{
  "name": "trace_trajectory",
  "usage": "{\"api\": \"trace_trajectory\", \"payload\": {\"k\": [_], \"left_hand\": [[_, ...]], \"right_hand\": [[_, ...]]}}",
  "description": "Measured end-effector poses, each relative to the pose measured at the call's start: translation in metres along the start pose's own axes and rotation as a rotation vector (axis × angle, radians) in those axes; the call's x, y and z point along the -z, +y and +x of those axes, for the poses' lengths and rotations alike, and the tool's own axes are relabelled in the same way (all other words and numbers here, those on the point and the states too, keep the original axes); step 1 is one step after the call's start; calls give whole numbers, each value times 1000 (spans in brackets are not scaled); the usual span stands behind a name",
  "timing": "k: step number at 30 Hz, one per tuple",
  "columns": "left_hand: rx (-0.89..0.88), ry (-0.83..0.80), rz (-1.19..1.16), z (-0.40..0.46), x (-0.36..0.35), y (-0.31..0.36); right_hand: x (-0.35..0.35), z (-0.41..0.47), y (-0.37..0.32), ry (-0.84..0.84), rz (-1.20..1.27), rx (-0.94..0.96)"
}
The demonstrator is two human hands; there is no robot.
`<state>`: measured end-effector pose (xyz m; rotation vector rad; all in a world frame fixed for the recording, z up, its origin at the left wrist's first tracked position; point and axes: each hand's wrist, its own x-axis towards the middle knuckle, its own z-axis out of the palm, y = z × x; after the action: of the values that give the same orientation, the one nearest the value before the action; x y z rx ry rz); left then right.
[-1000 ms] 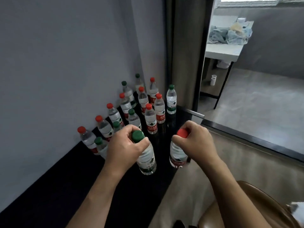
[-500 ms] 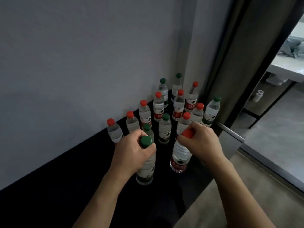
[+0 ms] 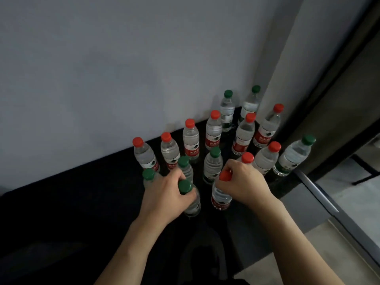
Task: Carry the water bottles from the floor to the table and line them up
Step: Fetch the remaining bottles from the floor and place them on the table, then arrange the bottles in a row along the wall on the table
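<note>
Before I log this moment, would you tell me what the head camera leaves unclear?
- Green-capped bottle: neck and shoulder hidden by the left hand.
- Red-capped bottle: neck covered by the right hand.
- Label text: blurred, unreadable.
- Whether either base touches the dark surface: unclear.

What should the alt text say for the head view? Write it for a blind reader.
Two bare hands each grip a water bottle by the neck: the left hand a green-capped bottle, the right hand a red-capped bottle. More capped bottles stand behind on a dark surface against a grey wall.
</note>
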<state>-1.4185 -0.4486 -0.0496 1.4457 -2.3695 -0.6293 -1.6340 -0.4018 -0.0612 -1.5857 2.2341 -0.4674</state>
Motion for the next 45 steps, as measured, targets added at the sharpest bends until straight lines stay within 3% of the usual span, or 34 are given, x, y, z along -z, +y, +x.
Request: {"api": "trace_trajectory", "payload": {"k": [4,10,15,21,26,33,40,43,45], "left_hand": [[73,-30,73,3,-20,3],[68,-18,101,3,-41,-5],[-7,116,-16,2,-66,-20],[-193,312,-168,0,-96,-33],[-252,467,-187,2,-112,-36],[-202,570,-175,1,-124,-35],[-16,576,-200,-14,-126,-12],[26,530,-70,-26,-119,-7],[39,554,42,-36,-109,-11]], "right_hand": [[-9,18,13,-104,-43,69],[-21,24,19,-121,-63,115],[-39,24,25,96,-93,274],[-78,23,45,364,82,454],[-85,31,61,463,205,488],[-89,29,67,422,307,576],[-72,14,59,313,101,470],[-54,6,49,250,-111,398],[-40,3,41,326,-238,391]]}}
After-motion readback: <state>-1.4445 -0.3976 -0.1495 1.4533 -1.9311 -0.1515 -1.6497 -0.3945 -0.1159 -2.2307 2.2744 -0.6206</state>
